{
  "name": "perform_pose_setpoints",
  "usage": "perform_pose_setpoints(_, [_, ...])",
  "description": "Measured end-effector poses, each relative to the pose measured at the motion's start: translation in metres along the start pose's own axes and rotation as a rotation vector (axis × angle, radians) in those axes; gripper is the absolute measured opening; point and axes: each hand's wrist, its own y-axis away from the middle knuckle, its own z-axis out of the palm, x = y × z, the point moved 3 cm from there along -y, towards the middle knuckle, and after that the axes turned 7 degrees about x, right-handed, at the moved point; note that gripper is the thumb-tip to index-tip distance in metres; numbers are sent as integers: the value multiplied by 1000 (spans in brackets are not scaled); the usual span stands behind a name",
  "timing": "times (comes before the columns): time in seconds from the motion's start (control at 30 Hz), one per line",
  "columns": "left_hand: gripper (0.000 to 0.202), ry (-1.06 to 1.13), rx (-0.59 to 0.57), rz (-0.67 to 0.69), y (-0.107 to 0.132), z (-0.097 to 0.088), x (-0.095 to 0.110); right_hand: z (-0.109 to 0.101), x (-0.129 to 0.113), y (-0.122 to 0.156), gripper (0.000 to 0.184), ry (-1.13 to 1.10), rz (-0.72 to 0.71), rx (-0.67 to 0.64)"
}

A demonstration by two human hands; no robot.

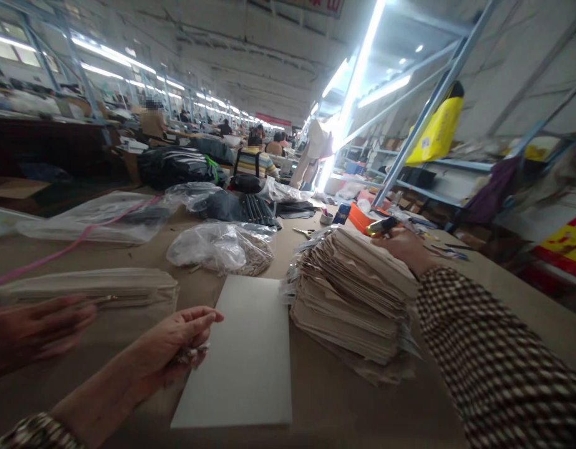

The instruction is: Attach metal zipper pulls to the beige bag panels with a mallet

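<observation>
yellow-and-dark object (380,226) is gripped by the right hand (404,247), at the far corner of beige stack (348,296). left hand (178,340) has fingers pressed around pale scrap (189,355), beside white board (244,352), toward the bench's (496,287) near edge.

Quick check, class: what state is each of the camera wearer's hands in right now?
Left hand: closed on a pale crumpled thing.
Right hand: closed around a black-and-yellow object.
</observation>
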Motion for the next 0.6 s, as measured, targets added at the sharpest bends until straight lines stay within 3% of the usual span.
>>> perform_pose_setpoints(0.1, [54, 120, -137, -17, -6, 14, -14, 19, 3, 8, 32, 115, -144, -134])
perform_pose_setpoints(0.23, [50, 115, -176, -61, -9, 20, -26, 36, 12, 23, 36, 342, -334, -183])
perform_pose_setpoints(0.4, [31, 113, -188, -81, -8, 19, -30, 31, 28, 16, 27, 378, -263, -222])
perform_pose_setpoints(0.5, [38, 117, -201, -94, -9, 29, -40, 21, 34, 12, 21, 354, -183, -216])
perform_pose_setpoints(0.6, [47, 132, -238, -115, -10, 44, -54, 9, 31, 17, 27, 328, -119, -172])
